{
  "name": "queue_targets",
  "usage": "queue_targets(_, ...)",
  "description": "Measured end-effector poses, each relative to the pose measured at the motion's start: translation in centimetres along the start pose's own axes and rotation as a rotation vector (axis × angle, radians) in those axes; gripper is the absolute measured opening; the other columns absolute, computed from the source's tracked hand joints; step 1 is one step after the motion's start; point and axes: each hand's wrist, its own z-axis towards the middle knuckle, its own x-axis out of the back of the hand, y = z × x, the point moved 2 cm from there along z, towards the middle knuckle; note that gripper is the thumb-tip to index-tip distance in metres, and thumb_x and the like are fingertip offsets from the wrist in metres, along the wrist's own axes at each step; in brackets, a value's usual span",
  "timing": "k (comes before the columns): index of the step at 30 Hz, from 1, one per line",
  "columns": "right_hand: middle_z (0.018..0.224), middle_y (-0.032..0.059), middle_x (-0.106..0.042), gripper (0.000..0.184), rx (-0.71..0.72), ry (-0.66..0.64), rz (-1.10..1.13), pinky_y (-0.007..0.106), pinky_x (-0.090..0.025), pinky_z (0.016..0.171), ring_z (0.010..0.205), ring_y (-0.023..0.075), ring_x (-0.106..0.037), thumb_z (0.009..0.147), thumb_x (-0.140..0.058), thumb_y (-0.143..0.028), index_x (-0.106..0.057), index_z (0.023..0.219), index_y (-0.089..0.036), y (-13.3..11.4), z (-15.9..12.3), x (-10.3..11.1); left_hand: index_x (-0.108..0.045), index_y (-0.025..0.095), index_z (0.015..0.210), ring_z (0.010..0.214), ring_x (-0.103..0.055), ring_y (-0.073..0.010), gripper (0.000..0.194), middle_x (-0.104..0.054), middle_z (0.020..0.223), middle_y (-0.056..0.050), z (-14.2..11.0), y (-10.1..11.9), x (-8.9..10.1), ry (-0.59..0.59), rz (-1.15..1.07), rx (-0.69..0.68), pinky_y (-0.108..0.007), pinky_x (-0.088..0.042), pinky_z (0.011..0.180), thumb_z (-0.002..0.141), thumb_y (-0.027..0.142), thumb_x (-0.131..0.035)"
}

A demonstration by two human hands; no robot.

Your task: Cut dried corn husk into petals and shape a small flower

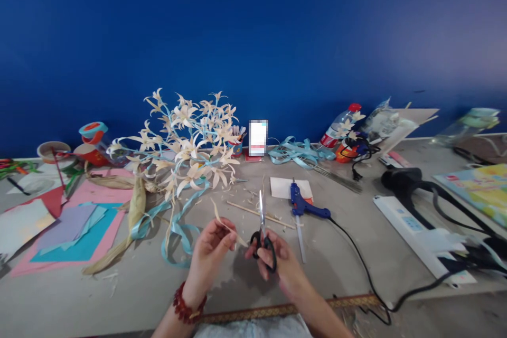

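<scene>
Over the near part of the desk, a thin pale strip, prob. dried husk, was pinched approx. mid-length betw. the fingers of the left hand, both ends sticking out. Scissors were gripped in the right hand, fingers at the black loops, blades pointed away from the body and seemingly together. The strip was judged v. light, dry and bendy, likely to be torn if pulled hard; a gentle pinch near mid. was thought best. The scissors were judged stiff, somewhat heavier and slick on the metal, so best held by the loops, w/ blades avoided. Pale flowers were grouped beyond, to the left; a glue gun was seen to the right.
</scene>
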Motion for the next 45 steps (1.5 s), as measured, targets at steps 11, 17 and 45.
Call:
queue_targets(11,0.061,-0.0012,-0.062,0.024,-0.225,-0.099,0.427,0.013,-0.023,0.038,0.038,-0.0007,-0.030,0.063,-0.082,-0.018,-0.061,0.076,-0.014,-0.3,0.2,-2.0,-0.065,0.017,0.087,0.065,-0.063,-0.0122,0.009,-0.064,0.077,0.000,-0.3,-0.3,-1.2,-0.191,-0.203,0.041,-0.025,-0.051,0.066,0.081,0.019,-0.071)
queue_targets(17,0.063,-0.0026,-0.060,0.026,-0.288,-0.098,0.478,0.012,-0.019,0.038,0.039,-0.0014,-0.025,0.064,-0.082,-0.024,-0.061,0.075,-0.015,-0.1,0.3,-1.9,-0.066,0.018,0.081,0.067,-0.063,-0.0137,0.003,-0.061,0.076,0.000,-0.2,-0.4,-1.1,-0.235,-0.197,-0.021,-0.028,-0.049,0.069,0.081,0.018,-0.070)
queue_targets(45,0.053,-0.0086,-0.047,0.036,-0.115,-0.135,-0.347,0.020,-0.028,0.049,0.048,0.0072,-0.040,0.069,-0.075,-0.042,-0.045,0.070,-0.021,-0.2,-2.0,1.3,-0.058,0.017,0.069,0.066,-0.046,-0.0140,0.020,-0.052,0.068,0.000,-0.1,0.4,-0.9,-0.091,0.170,0.014,-0.023,-0.037,0.062,0.082,0.030,-0.064)
